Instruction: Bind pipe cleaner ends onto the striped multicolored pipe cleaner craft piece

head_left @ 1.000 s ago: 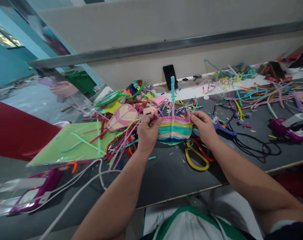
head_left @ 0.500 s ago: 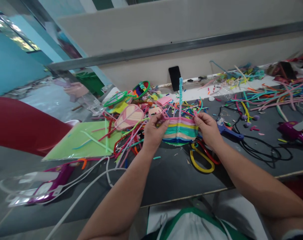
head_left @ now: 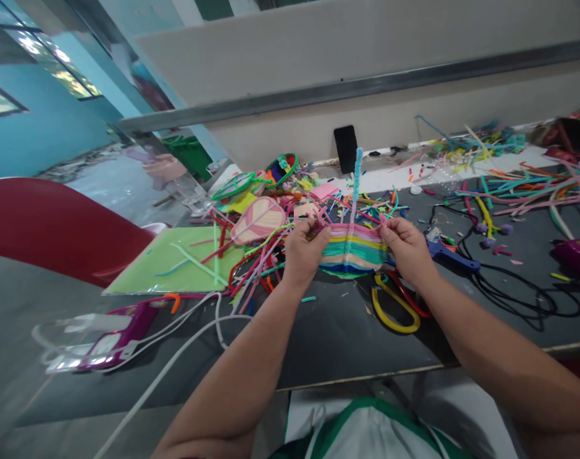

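Observation:
Between my two hands is a striped pipe-cleaner piece (head_left: 352,250), with bands of pink, yellow, teal, beige and blue. A fuzzy light-blue pipe-cleaner stem (head_left: 357,175) stands up from its middle. My left hand (head_left: 306,248) pinches its upper left corner between thumb and fingers. At the upper right corner, my right hand (head_left: 407,247) pinches a pink pipe-cleaner end. Just below lie scissors (head_left: 396,325) with yellow and red handles, partly hidden by my right hand. A blue glue gun (head_left: 452,255) rests to the right of that hand.
Loose pipe cleaners and a pink leaf shape (head_left: 259,220) crowd the left, beside a green plastic-covered sheet (head_left: 175,264). A phone (head_left: 346,148) leans at the back. Black cords (head_left: 514,296) coil on the right; a white cable (head_left: 175,363) crosses the front left.
The camera view has swung slightly left, so the scene sits farther right in the picture. Both hands keep the same pinch on the striped piece.

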Available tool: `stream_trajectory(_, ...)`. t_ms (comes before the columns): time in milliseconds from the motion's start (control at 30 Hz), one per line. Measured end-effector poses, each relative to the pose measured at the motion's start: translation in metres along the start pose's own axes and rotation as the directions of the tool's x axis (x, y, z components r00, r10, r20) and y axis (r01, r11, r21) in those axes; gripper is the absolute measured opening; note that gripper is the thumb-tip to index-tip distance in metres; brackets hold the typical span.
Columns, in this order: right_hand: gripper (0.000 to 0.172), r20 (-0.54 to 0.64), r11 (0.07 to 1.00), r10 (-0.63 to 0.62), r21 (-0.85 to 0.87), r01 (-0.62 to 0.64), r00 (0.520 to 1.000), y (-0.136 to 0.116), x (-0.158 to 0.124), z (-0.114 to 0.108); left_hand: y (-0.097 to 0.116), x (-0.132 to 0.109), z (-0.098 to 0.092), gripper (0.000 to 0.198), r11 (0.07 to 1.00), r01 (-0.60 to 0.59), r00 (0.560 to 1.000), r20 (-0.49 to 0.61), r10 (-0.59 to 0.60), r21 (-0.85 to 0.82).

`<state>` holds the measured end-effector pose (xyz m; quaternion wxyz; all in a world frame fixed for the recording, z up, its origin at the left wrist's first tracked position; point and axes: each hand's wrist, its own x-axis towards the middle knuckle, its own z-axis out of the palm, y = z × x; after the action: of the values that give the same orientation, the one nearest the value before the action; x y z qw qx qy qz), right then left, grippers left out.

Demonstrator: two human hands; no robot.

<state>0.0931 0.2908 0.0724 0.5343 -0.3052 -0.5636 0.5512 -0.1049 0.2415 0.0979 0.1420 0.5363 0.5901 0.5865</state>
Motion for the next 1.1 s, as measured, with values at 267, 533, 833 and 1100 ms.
stream_trajectory(267, 0.014, 0.005, 1.000, -0.017, -0.002, 0.017, 1.000, 0.000, 0.000, 0.000, 0.001, -0.001, 0.000, 0.017, 1.000, 0.020, 0.999, 0.036, -0.019, -0.024)
stream_trajectory(533, 0.019, 0.001, 0.997, -0.058, -0.049, 0.058, 0.998, 0.008, 0.002, -0.002, 0.002, -0.003, 0.003, 0.016, 0.999, 0.024, 1.000, -0.017, -0.024, 0.026)
stream_trajectory(833, 0.021, -0.028, 0.987, -0.071, 0.141, 0.074, 0.997, 0.000, 0.007, -0.002, 0.011, -0.005, -0.003, 0.014, 0.985, -0.173, 0.980, -0.109, 0.169, -0.025)
stream_trajectory(1100, 0.041, 0.369, 0.745, 0.436, 0.362, -0.560, 0.820, -0.004, 0.010, -0.007, 0.022, -0.014, -0.014, 0.011, 0.755, -0.631, 0.772, 0.047, 0.634, 0.182)
